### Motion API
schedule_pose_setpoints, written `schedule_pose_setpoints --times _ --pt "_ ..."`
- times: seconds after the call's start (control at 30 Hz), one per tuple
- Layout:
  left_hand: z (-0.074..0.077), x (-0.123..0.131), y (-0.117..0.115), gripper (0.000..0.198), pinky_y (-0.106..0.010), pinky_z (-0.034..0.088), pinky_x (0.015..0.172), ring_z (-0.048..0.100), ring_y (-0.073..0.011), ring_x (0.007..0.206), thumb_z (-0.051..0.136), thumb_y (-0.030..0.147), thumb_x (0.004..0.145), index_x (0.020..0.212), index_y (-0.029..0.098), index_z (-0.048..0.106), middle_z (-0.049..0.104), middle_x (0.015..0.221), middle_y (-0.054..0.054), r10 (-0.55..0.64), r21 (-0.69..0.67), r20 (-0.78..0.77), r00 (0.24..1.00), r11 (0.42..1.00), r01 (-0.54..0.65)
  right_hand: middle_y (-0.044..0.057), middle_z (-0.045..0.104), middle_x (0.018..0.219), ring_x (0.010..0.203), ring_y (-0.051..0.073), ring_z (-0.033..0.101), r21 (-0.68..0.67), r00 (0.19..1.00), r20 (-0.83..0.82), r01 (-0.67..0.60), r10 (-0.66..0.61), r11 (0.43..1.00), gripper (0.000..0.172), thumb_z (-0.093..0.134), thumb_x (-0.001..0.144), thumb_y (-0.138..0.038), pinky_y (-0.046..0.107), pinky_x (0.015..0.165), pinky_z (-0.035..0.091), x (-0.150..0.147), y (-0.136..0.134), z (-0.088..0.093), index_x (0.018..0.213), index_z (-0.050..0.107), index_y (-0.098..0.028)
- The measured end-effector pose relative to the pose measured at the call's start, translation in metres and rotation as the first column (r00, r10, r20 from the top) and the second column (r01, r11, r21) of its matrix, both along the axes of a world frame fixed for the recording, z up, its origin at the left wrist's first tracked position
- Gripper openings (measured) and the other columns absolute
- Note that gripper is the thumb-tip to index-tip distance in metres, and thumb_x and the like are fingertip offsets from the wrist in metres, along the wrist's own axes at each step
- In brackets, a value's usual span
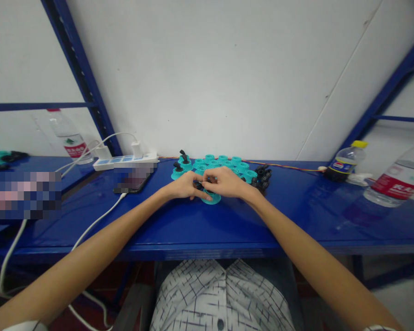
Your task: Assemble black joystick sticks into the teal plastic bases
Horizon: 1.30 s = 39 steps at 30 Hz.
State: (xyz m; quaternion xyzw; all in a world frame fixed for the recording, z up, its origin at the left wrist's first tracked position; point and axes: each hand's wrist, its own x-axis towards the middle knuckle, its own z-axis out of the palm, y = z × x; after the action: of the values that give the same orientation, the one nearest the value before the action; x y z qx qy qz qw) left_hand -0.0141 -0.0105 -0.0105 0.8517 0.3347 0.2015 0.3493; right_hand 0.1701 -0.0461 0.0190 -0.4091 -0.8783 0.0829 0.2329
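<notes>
A teal flanged base (pixel 212 199) stands on the blue table in front of me, partly covered by my fingers. My left hand (pixel 186 185) curls round its left side, the thumb along its front, with a small black part (pixel 198 185) in its grip. From the right, my right hand (pixel 226 180) pinches at the top of the same piece; what sits between its fingertips is too small to name. Just behind are several loose teal bases (pixel 222 159). Two teal bases bearing black twisted tops, one of them this black top (pixel 178 166), stand to the left.
A pile of black parts (pixel 262 177) lies right of the teal bases. At left are a phone (pixel 134 180) on a white cable and a power strip (pixel 124 161). Bottles stand right, a cola bottle (pixel 345 162) and a large water bottle (pixel 396 179); another water bottle (pixel 72 142) is left.
</notes>
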Motion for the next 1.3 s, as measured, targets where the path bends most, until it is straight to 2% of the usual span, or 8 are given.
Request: schedule_pose_setpoints --times 0.3,0.5,0.7,0.9,0.97,1.03,1.13,1.3 --pt "0.001 -0.002 0.000 0.047 -0.018 0.027 0.041 0.045 -0.0079 0.039 0.082 0.048 0.064 0.090 0.010 0.072 0.054 0.042 0.004 0.018 -0.023 -0.031 0.999 1.000 -0.018 0.000 0.058 0.064 0.056 0.010 0.042 0.039 0.996 -0.004 0.087 -0.087 0.995 0.017 0.053 0.086 -0.023 0.025 0.057 0.024 -0.002 0.004 -0.006 0.078 0.066 -0.015" --pt "0.003 -0.002 -0.002 0.052 -0.020 0.026 0.042 0.045 -0.0089 0.040 0.081 0.050 0.064 0.097 0.011 0.073 0.054 0.042 0.003 0.015 -0.030 -0.038 0.999 0.999 -0.016 0.000 0.058 0.063 0.056 0.010 0.043 -0.058 1.000 -0.019 0.013 -0.014 0.998 0.035 0.052 0.093 -0.041 0.024 0.057 0.026 0.004 0.002 0.002 0.077 0.066 -0.014" --pt "0.004 0.000 -0.006 0.053 -0.020 0.025 0.041 0.044 -0.0090 0.039 0.082 0.051 0.062 0.094 0.010 0.073 0.052 0.041 0.003 0.046 -0.033 -0.030 0.998 0.998 -0.047 0.001 0.062 0.068 0.061 0.011 0.048 -0.024 0.999 0.007 0.041 -0.041 0.999 0.017 0.055 0.086 -0.024 0.024 0.058 0.028 0.004 0.003 0.002 0.077 0.066 -0.014" --pt "0.004 0.001 -0.007 0.048 -0.019 0.026 0.042 0.044 -0.0086 0.038 0.084 0.046 0.061 0.092 0.011 0.074 0.051 0.040 0.004 0.046 -0.028 0.003 0.999 0.999 -0.046 0.002 0.064 0.068 0.059 0.011 0.050 -0.020 0.994 -0.026 0.108 -0.109 0.994 0.014 0.055 0.085 -0.019 0.023 0.057 0.030 -0.003 -0.002 0.004 0.081 0.067 -0.013" --pt "0.005 0.001 -0.007 0.048 -0.020 0.027 0.041 0.044 -0.0087 0.038 0.083 0.046 0.062 0.094 0.011 0.075 0.051 0.040 0.004 0.052 -0.028 -0.004 0.999 0.998 -0.052 0.001 0.062 0.060 0.055 0.011 0.052 -0.073 0.995 -0.033 0.089 -0.092 0.993 0.019 0.055 0.088 -0.025 0.023 0.056 0.033 0.000 -0.003 0.005 0.082 0.068 -0.013" --pt "0.006 0.001 -0.008 0.049 -0.020 0.028 0.042 0.045 -0.0087 0.039 0.083 0.045 0.062 0.096 0.011 0.075 0.053 0.042 0.003 0.043 -0.032 -0.005 0.999 0.999 -0.043 0.000 0.060 0.052 0.050 0.011 0.054 -0.191 0.998 -0.041 0.033 -0.042 0.981 0.022 0.055 0.089 -0.031 0.022 0.053 0.036 0.006 -0.003 0.008 0.087 0.069 -0.013" --pt "0.007 0.001 -0.008 0.049 -0.020 0.030 0.043 0.046 -0.0083 0.040 0.083 0.047 0.063 0.095 0.011 0.075 0.056 0.048 0.002 0.018 -0.037 -0.004 1.000 0.999 -0.018 0.001 0.065 0.053 0.045 0.013 0.057 -0.362 0.996 -0.077 -0.059 0.033 0.930 0.023 0.061 0.084 -0.030 0.022 0.049 0.041 0.018 0.000 0.010 0.097 0.070 -0.014" --pt "0.005 0.000 -0.006 0.047 -0.020 0.031 0.043 0.047 -0.0080 0.041 0.081 0.050 0.064 0.093 0.013 0.074 0.058 0.052 0.002 -0.002 -0.023 -0.008 1.000 1.000 0.002 0.004 0.070 0.059 0.045 0.014 0.062 -0.413 0.987 -0.136 -0.135 0.086 0.901 0.026 0.064 0.082 -0.029 0.023 0.049 0.048 0.026 0.003 0.011 0.099 0.072 -0.011"
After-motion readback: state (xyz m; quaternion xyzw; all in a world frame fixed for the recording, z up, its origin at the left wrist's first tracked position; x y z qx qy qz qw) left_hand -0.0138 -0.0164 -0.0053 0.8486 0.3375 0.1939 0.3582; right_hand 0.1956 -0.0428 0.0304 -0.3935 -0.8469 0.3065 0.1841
